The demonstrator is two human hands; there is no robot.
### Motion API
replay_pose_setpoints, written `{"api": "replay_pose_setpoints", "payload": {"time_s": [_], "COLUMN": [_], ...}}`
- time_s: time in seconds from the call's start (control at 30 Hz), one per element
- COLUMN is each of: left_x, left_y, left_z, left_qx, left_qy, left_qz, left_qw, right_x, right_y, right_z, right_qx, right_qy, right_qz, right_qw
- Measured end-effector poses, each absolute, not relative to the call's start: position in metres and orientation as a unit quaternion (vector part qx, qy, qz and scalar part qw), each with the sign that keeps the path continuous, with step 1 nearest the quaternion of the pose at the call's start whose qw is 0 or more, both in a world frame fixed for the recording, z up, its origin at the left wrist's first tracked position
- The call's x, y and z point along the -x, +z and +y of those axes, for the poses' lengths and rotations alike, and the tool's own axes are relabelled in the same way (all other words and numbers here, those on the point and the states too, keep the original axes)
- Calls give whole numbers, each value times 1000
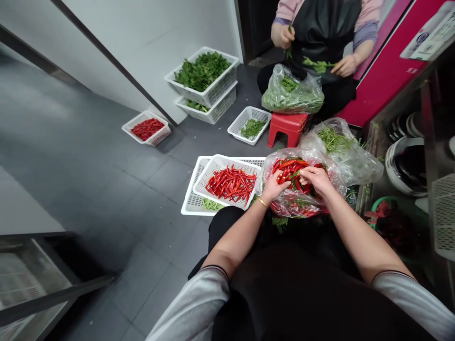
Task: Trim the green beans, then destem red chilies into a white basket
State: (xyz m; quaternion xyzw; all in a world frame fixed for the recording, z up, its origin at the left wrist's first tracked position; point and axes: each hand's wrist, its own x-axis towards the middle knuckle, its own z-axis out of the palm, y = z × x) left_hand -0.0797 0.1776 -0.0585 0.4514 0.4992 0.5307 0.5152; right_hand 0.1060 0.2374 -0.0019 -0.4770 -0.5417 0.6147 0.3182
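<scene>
A clear plastic bag (298, 208) full of red chilies with green stems lies open before my knees. Over its mouth, my left hand (275, 186) is closed on a red chili, its wrist wearing a gold bracelet. My right hand (314, 179) pinches a green stem close to the left fingertips. Left of the bag, a white basket (202, 184) holds a heap of red chilies (232, 183). It rests tilted on a larger white basket (190, 201) with green pieces in it.
Across from me a person (320, 33) handles green stems over a bag of greens (293, 97) on a red stool (287, 125). White baskets of leaves (213, 97) and chilies (156, 137) stand farther left. Another greens bag (362, 163) and a rack are right.
</scene>
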Motion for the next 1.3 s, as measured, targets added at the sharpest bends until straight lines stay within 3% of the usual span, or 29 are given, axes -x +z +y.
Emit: {"api": "replay_pose_setpoints", "payload": {"time_s": [0.17,0.37,0.43,0.53,0.6,0.8,0.87,1.03,1.2,1.3], "left_x": [78,60,62,70,72,58,58,59,59,91], "left_y": [-35,-21,-18,-14,-11,-13,-13,-12,-7,12], "left_z": [178,165,162,157,154,144,143,146,155,148], "left_qx": [-394,-230,-217,-230,-237,-220,-227,-323,-281,-344], "left_qy": [564,596,590,549,527,496,502,488,469,455], "left_qz": [431,371,371,367,371,459,484,523,520,513], "left_qw": [584,674,684,714,727,703,680,620,657,642], "right_x": [-98,-67,-68,-81,-91,-104,-105,-99,-78,-78], "right_y": [21,19,14,9,8,6,5,6,9,14], "right_z": [247,229,220,213,210,203,205,211,209,215], "right_qx": [387,409,426,451,489,587,582,487,496,528], "right_qy": [733,715,713,709,616,235,226,405,147,51], "right_qz": [-437,-368,-387,-465,-572,-744,-759,-751,-828,-837], "right_qw": [349,430,400,279,234,216,187,186,216,134]}}
